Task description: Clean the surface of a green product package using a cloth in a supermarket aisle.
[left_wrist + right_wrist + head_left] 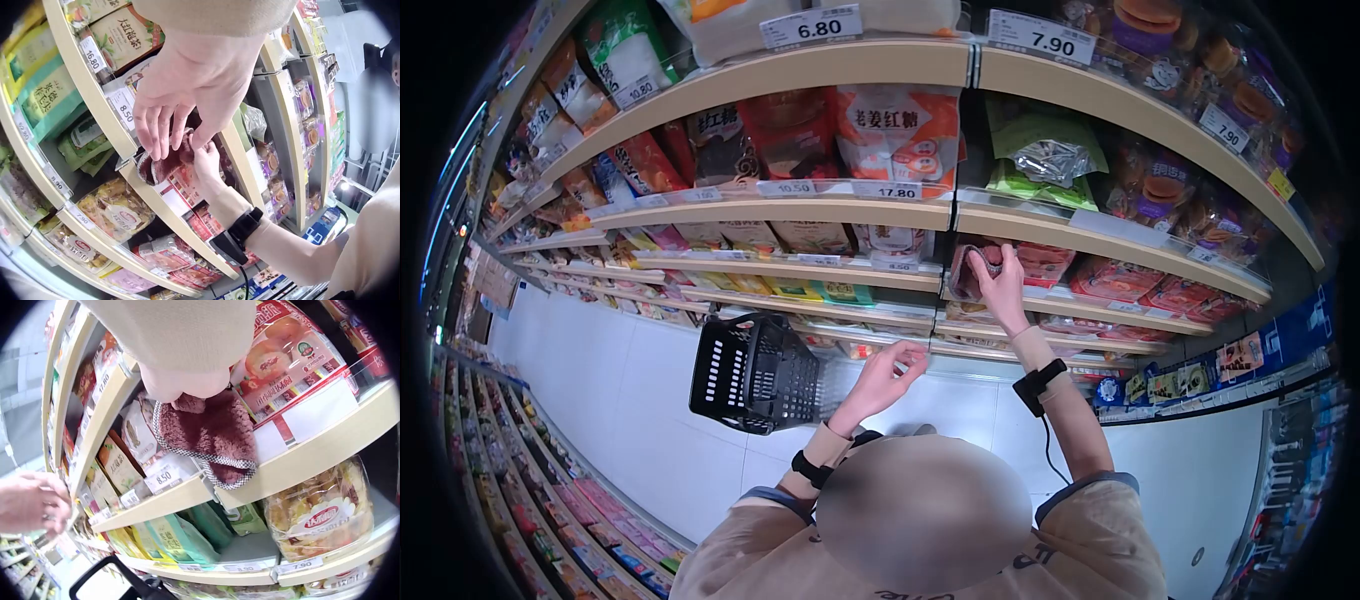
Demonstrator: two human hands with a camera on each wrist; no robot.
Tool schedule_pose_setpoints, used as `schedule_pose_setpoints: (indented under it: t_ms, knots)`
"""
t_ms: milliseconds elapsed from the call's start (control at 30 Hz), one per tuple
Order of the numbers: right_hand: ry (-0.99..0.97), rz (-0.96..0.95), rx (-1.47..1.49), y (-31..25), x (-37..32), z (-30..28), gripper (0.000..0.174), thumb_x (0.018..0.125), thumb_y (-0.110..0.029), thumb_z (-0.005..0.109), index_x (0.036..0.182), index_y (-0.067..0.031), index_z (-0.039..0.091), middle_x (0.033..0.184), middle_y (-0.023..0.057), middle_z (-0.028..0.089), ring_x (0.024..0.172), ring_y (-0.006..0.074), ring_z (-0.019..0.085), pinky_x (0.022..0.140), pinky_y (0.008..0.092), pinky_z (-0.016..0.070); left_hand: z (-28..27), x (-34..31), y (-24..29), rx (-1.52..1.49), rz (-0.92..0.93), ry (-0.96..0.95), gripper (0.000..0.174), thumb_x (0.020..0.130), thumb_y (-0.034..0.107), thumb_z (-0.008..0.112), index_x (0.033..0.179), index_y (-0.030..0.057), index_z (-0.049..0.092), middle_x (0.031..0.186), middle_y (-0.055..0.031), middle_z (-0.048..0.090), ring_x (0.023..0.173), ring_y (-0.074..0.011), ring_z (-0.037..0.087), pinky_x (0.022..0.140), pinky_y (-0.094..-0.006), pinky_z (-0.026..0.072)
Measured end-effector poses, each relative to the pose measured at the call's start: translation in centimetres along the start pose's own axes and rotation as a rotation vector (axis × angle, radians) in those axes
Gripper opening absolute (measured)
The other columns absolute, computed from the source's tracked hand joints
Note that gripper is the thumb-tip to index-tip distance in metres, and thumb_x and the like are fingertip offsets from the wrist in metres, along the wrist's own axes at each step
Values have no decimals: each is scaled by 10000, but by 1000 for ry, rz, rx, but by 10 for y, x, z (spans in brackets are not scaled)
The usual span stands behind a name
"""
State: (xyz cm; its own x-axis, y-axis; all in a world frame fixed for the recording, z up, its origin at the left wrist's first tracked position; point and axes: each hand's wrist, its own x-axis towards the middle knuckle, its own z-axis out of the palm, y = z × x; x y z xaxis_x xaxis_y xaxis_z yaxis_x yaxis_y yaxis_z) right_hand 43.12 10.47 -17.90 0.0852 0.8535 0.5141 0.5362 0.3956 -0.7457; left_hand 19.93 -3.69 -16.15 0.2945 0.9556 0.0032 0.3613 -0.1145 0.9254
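My right hand (1000, 288) grips a maroon fluffy cleaning cloth (212, 434) with a black-and-white checked border. The cloth lies folded over the front edge of a shelf (312, 447), beside a red-and-white bread package (281, 356). In the right wrist view the fingers are mostly hidden behind the wrist and sleeve. My left hand (890, 375) hangs in the air lower and to the left, its fingers loosely bent with nothing in them. From the left wrist view, this hand overlaps the cloth (169, 164) and part of the right hand (205, 164).
A black shopping basket (750, 375) stands on the pale floor to the left. Packed shelves rise in front, with price tags (815, 27) along their edges. Bagged pastries (322, 512) sit one shelf below the cloth. Another shelf row (550, 480) runs behind on the left.
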Motion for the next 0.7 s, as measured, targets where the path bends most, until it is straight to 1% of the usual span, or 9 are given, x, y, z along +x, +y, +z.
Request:
schedule_pose_setpoints:
  t_ms: [167,200,233,300,433,533,600,633,700]
  knots:
    - [-310,4,-355,23,-13,25,634,921,-323,663,1404,-21,386,1010,256,623,964,458,576,837,511,477,-10,-22,0,-9,-47,12,293,938,221,656,1164,36,665,1064,-106,710,946,-200,690,765,-312,542]
    - [-376,0,-432,19,-2,25,750,890,-320,691,1475,-49,309,1129,259,594,1017,461,568,845,518,504,-14,-18,0,-6,-41,22,293,938,221,656,1164,36,665,1064,-106,710,946,-200,690,765,-312,542]
    - [-399,21,-424,13,-17,25,750,890,-320,691,1475,-49,309,1129,259,594,1017,461,568,845,518,504,-15,-32,-2,-5,-73,11,292,938,217,654,1164,33,664,1065,-110,708,941,-204,692,763,-313,543]
    - [-269,-188,-611,2,-11,21,779,847,-297,729,1469,-55,327,1276,255,523,1044,447,568,833,503,533,-17,-31,-4,-3,-73,12,291,938,213,653,1165,30,663,1066,-113,707,935,-208,693,762,-314,544]
    - [-317,-135,-675,-25,-18,12,842,793,-262,772,1470,-47,320,1327,235,476,1131,402,536,858,453,558,-18,-38,-12,17,-88,17,294,939,219,651,1162,27,662,1067,-115,708,922,-220,697,750,-320,547]
    - [-216,-236,-648,-37,-28,7,705,814,-236,752,1401,-41,413,1284,204,501,1098,375,542,827,424,556,-23,-35,-15,38,-66,26,293,933,225,656,1148,26,665,1066,-124,709,921,-230,699,746,-324,548]
    - [-186,-333,-453,-39,-33,3,460,833,-185,721,1222,-23,538,1149,161,549,1027,343,559,764,410,543,-24,-29,-21,51,-43,38,294,927,226,660,1142,25,666,1067,-132,709,924,-236,700,746,-327,549]
    - [-191,-327,-447,-38,-44,6,460,833,-185,721,1222,-23,538,1149,161,549,1027,343,559,764,410,543,-27,-33,-29,128,-9,79,286,919,228,662,1121,26,656,1036,-138,705,911,-264,694,724,-345,547]
    - [-339,-351,-378,-33,-55,8,235,846,-141,690,1014,-18,582,985,130,560,963,326,574,728,425,521,-33,-32,-41,201,37,125,278,911,230,664,1100,28,646,1006,-145,701,897,-293,688,702,-363,545]
